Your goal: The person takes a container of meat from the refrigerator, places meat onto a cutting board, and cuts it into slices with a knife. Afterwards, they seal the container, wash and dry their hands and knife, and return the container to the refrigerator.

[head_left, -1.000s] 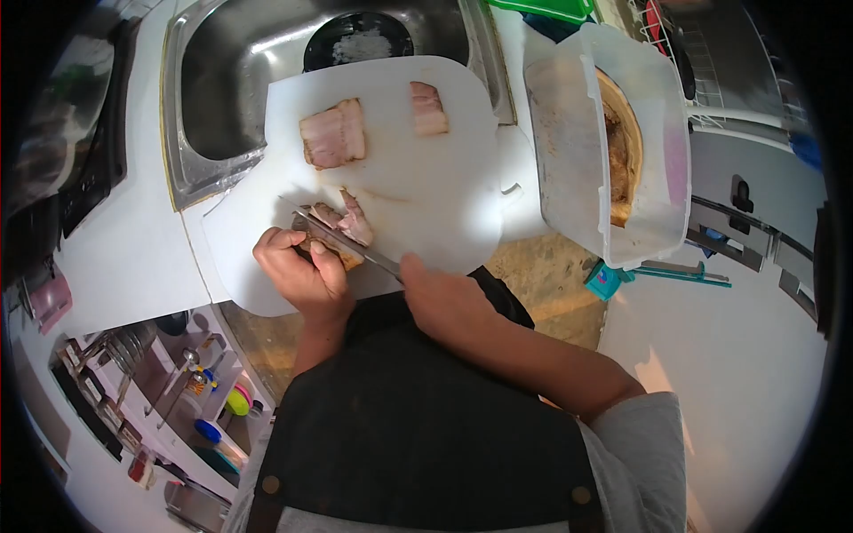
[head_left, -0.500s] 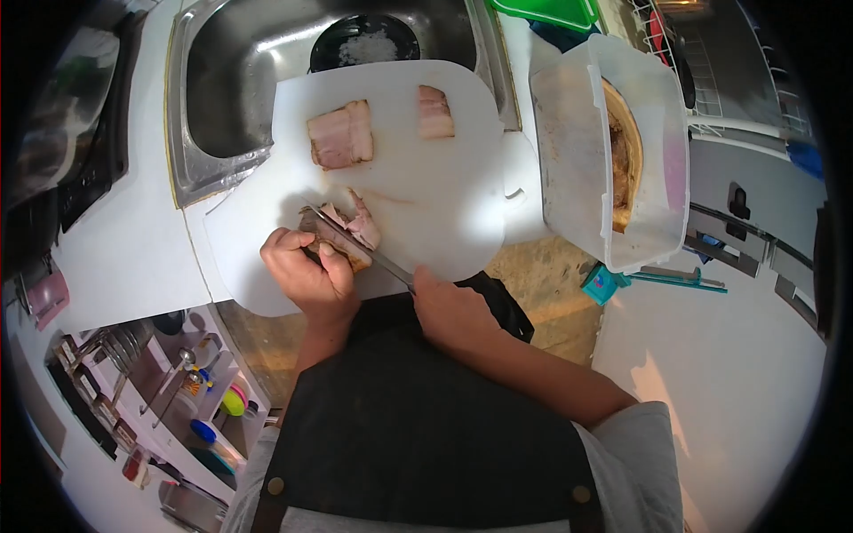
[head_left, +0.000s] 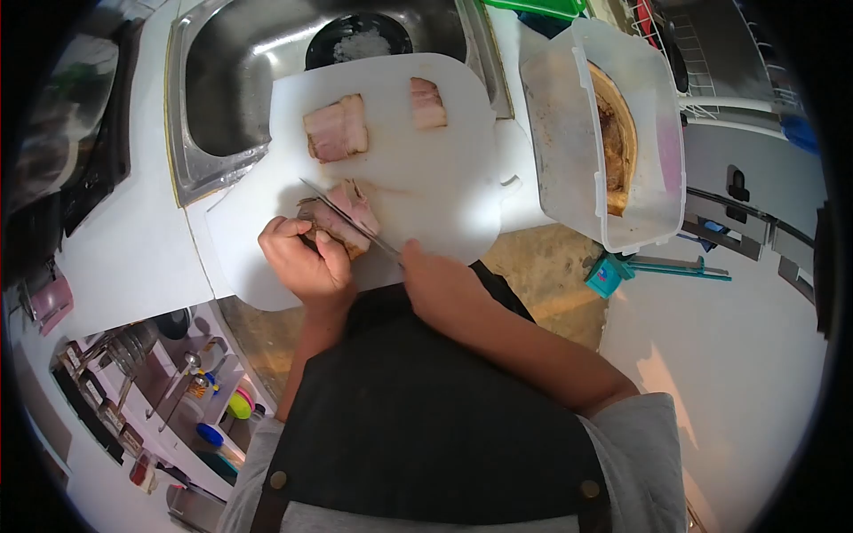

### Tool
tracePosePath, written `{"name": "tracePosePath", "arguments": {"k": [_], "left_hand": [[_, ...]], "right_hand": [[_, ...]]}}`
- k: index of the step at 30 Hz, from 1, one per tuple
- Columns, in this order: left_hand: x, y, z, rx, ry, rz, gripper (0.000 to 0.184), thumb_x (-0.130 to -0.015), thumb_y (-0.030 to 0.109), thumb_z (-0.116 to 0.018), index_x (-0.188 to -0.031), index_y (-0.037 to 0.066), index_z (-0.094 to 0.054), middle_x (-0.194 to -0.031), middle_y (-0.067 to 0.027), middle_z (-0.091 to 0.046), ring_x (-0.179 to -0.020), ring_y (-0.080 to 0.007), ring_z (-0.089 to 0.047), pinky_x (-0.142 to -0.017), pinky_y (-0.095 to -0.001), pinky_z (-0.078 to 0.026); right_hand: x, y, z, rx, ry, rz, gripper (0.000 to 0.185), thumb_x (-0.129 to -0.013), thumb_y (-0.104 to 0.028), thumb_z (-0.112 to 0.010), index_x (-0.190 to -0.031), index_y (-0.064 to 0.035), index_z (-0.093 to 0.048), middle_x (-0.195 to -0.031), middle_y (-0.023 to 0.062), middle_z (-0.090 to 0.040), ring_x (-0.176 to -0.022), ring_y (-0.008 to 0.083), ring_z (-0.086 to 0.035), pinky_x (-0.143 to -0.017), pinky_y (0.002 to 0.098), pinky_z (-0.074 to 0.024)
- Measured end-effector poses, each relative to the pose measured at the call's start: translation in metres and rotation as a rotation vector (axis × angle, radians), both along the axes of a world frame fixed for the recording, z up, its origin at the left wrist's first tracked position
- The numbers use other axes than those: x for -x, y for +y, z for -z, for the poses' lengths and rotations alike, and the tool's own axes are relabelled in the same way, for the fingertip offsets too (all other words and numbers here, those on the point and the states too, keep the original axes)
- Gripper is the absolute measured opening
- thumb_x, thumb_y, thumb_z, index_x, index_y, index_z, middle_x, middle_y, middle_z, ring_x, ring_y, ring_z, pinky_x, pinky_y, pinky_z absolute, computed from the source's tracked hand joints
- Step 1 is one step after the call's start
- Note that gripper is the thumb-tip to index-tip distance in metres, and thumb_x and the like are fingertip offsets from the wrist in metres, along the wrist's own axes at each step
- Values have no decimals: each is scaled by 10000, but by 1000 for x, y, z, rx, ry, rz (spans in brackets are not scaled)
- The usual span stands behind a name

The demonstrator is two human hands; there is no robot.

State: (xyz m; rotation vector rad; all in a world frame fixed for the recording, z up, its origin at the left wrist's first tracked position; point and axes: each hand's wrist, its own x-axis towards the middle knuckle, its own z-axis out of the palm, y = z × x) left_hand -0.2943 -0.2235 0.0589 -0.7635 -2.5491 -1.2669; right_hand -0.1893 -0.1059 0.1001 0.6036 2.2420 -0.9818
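Left hand (head_left: pixel 306 258): fingers curled, gripping near-left edge of meat piece (head_left: pixel 329 222). Meat piece: at near-left part of cutting board (head_left: pixel 435 200). Right hand (head_left: pixel 444 289): fingers closed around handle of knife (head_left: pixel 352 221); blade set diagonally across meat piece, tip pointing away and left. Larger slice (head_left: pixel 336 130) and smaller slice (head_left: pixel 428 103): flat, apart, toward far side of cutting board. Cutting board overlaps sink (head_left: pixel 227 111); plastic container (head_left: pixel 564 133) to right.

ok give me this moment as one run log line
left hand: holding meat piece | right hand: gripping knife, blade across meat piece | cutting board: two slices beyond
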Motion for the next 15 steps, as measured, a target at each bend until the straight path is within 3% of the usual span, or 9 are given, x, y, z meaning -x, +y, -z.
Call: {"name": "tracePosePath", "arguments": {"k": [7, 9, 10, 11, 13, 14, 15], "left_hand": [[8, -6, -26, 125, -28, 81, 236, -806, 76, -464, -1017, -29, -457, -987, -178, -446, -944, -315, -431, -879, -384, -339], [21, -6, -53, 235, -189, 94, 345, -805, 156, -530, -1088, -23, -450, -997, -195, -462, -977, -356, -436, -880, -421, -328], [36, -2, -67, 251, -144, 256, 360, -811, 232, -565, -1073, -6, -505, -1012, -170, -511, -997, -324, -459, -883, -426, -328], [48, 7, -74, 247, -134, 261, 360, -811, 232, -565, -1073, -6, -505, -1012, -170, -511, -997, -324, -459, -883, -426, -328], [69, 29, -80, 619, -224, 613, 317, -761, 303, -651, -880, 15, -593, -868, -133, -591, -874, -276, -548, -789, -400, -397], [76, 40, -77, 614, -209, 616, 317, -761, 303, -651, -880, 15, -593, -868, -133, -591, -874, -276, -548, -789, -400, -397], [83, 51, -72, 748, -341, 739, 282, -734, 276, -687, -767, 17, -578, -761, -93, -578, -747, -220, -540, -699, -352, -416]], "right_hand": [[-5, -1, -8, -43, 11, 31, 102, -834, -57, -435, -915, -4, -403, -763, 213, -617, -752, 404, -624, -667, 486, -496], [-9, 0, -5, -74, 62, 16, 100, -829, -51, -440, -908, -1, -404, -742, 207, -615, -730, 401, -625, -652, 480, -499], [-13, 2, -6, -99, 89, -16, 94, -829, -48, -438, -902, 2, -406, -727, 202, -614, -707, 397, -625, -636, 476, -500], [-16, 4, -6, -127, 116, -48, 88, -830, -45, -435, -897, 5, -408, -712, 197, -613, -684, 394, -624, -621, 472, -500], [-22, 3, 2, -142, 209, -17, 88, -826, -47, -442, -891, 5, -413, -704, 195, -613, -666, 391, -622, -604, 466, -500], [-24, 3, 3, -150, 294, 6, 89, -823, -49, -450, -886, 4, -418, -695, 192, -612, -647, 388, -620, -587, 460, -499], [-26, 4, 1, -161, 305, 12, 89, -823, -49, -450, -886, 4, -418, -695, 192, -612, -647, 388, -620, -587, 460, -499]]}}
